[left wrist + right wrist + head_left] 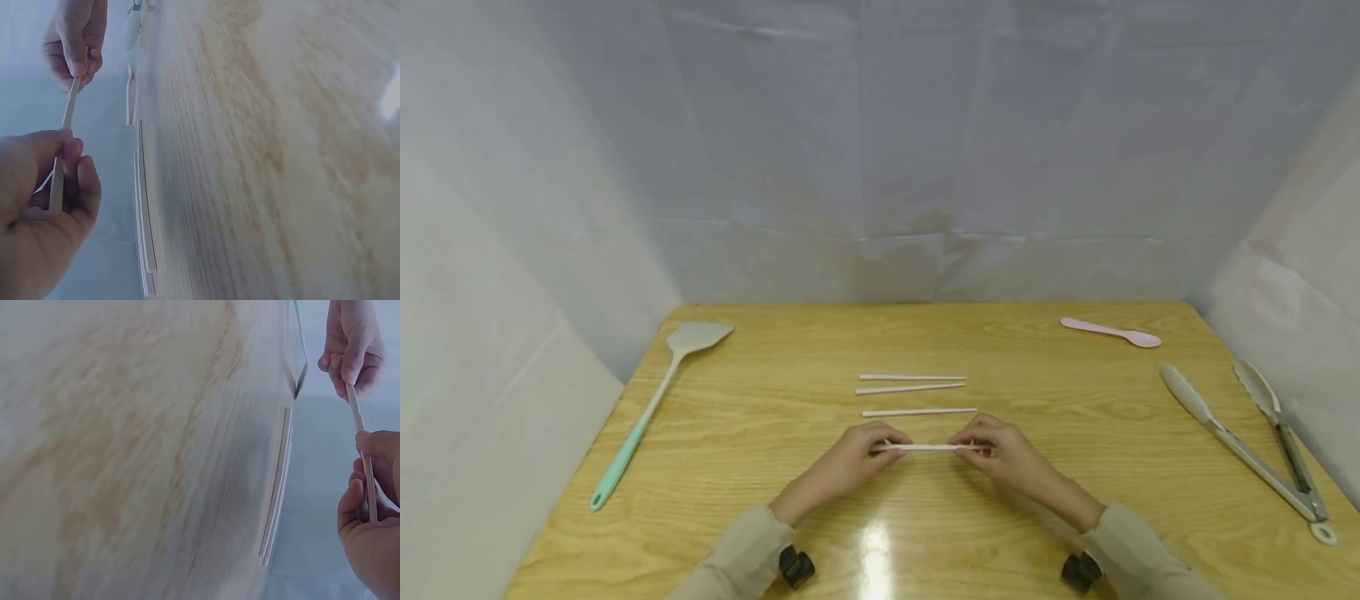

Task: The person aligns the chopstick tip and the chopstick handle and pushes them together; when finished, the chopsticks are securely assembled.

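Observation:
A thin pale pink chopstick (928, 447) is held level between both hands, above the near middle of the table. My left hand (853, 454) pinches its left end between thumb and fingers. At the other end, my right hand (1007, 454) pinches it in the same way. A small seam shows partway along the held chopstick (357, 414) in the right wrist view. Just beyond the hands, three more chopsticks lie sideways on the wood: a near one (919, 412), a middle one (910, 388) and a far one (913, 377).
On the left of the wooden table (760, 375) lies a spatula (655, 400) with a mint-green handle. A pink spoon (1108, 332) lies at the back right. Spread metal tongs (1262, 467) rest along the right edge. Pale sheeting (895, 167) hangs behind and at both sides.

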`<action>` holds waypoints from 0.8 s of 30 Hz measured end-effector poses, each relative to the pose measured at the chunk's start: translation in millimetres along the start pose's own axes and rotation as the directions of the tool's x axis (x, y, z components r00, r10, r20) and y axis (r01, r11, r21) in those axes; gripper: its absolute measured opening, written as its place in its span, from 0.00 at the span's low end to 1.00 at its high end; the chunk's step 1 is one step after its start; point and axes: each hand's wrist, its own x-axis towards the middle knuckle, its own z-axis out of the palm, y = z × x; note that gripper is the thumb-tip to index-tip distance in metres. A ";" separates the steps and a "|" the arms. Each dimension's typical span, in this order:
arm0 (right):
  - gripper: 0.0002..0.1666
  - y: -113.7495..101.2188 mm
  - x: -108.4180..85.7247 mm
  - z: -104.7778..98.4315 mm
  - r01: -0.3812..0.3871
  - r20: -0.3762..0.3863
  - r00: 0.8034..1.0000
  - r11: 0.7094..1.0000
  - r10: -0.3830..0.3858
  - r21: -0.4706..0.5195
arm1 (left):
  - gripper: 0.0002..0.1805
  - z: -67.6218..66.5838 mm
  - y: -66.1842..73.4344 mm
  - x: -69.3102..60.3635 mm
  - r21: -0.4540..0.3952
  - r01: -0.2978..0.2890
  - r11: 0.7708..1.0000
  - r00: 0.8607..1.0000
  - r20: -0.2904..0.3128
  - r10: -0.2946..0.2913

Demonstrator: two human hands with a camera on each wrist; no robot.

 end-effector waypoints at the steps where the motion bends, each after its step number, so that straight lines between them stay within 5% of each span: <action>1: 0.05 -0.2 -0.1 -0.1 0.009 -0.004 1.000 1.000 -0.009 -0.002 | 0.12 0.4 0.0 -0.3 0.001 -0.003 1.000 1.000 -0.007 0.003; 24: 0.06 -7.3 1.2 -3.7 0.129 -0.095 0.987 0.991 -0.127 0.017 | 0.10 4.4 1.0 -1.3 0.022 -0.147 0.989 0.983 -0.105 0.148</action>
